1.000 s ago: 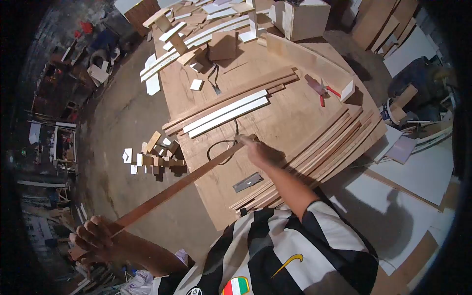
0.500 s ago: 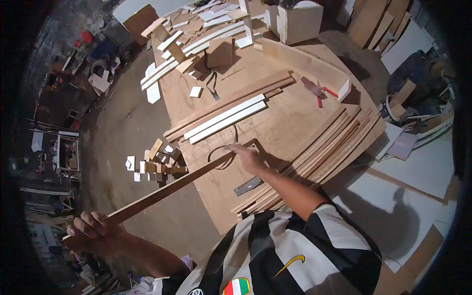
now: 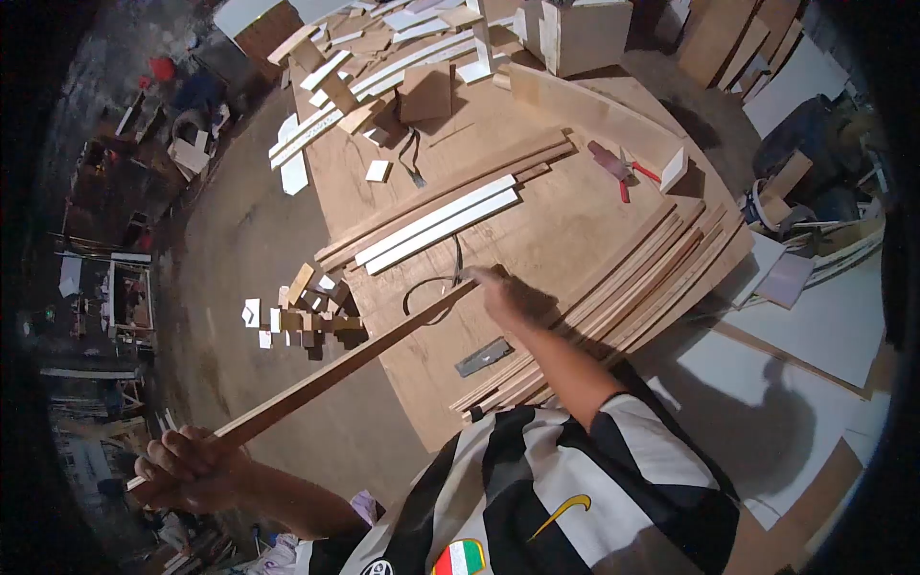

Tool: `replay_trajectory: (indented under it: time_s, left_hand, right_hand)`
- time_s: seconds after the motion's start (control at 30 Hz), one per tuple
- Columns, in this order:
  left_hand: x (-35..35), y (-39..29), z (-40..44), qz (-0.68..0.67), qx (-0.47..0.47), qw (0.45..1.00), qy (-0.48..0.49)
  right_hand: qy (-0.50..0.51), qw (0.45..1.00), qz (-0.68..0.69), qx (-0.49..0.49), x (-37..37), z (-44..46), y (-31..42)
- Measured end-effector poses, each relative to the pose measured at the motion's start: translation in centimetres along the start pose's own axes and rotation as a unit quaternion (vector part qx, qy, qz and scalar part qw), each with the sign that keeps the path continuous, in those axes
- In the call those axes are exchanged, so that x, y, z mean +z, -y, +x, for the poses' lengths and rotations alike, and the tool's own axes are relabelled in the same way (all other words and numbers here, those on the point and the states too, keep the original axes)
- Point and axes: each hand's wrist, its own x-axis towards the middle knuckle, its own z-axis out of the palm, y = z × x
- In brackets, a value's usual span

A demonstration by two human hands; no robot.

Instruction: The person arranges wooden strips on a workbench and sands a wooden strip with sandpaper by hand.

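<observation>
A long narrow wooden strip point(image 3: 335, 371) slants from the lower left up onto the plywood table point(image 3: 422, 383). My left hand point(image 3: 187, 468) is wrapped round its lower end, out beyond the table edge. At the other end my right hand point(image 3: 498, 292) grips the strip over the table, fingers partly hidden. A black cord point(image 3: 414, 290) curves on the table beside and under the strip. Below my right hand lies a flat grey metal piece point(image 3: 484, 357). Two white strips point(image 3: 441, 225) lie above, next to longer brown strips point(image 3: 460, 187).
A stack of thin wooden strips point(image 3: 623, 297) covers the table's right side. Pliers with red handles point(image 3: 628, 177) lie behind it, near a raised board point(image 3: 594, 110). Small wood blocks point(image 3: 311, 311) are piled left of the table. White panels point(image 3: 805, 331) stand at the right.
The strip has turned in my hands, showing its lighter narrow edge along the top. My right hand has shifted slightly up and to the right from half a second ago.
</observation>
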Motion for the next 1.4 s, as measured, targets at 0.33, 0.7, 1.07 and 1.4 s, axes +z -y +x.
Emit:
replay_trajectory:
  time_s: [0.33, 0.7, 1.07, 1.4]
  left_hand:
    - [-0.7, 0.1, -0.1, -0.039, -0.012, 0.999, -0.006]
    - [0.4, -0.2, 0.5, -0.022, -0.069, 0.996, 0.052]
    - [0.5, 0.4, 0.8, 0.002, -0.049, 0.997, 0.064]
    - [-1.0, 0.1, 0.5, -0.126, -0.034, 0.991, -0.012]
  right_hand:
    - [-0.101, 0.986, 0.121, -0.055, 4.3, 1.6, -3.2]
    - [-0.178, 0.967, 0.082, -0.162, 8.4, 4.5, -9.3]
    - [-0.074, 0.993, -0.072, 0.059, 0.7, 1.6, -3.3]
    - [-0.058, 0.998, -0.019, -0.011, 6.1, 7.3, -13.5]
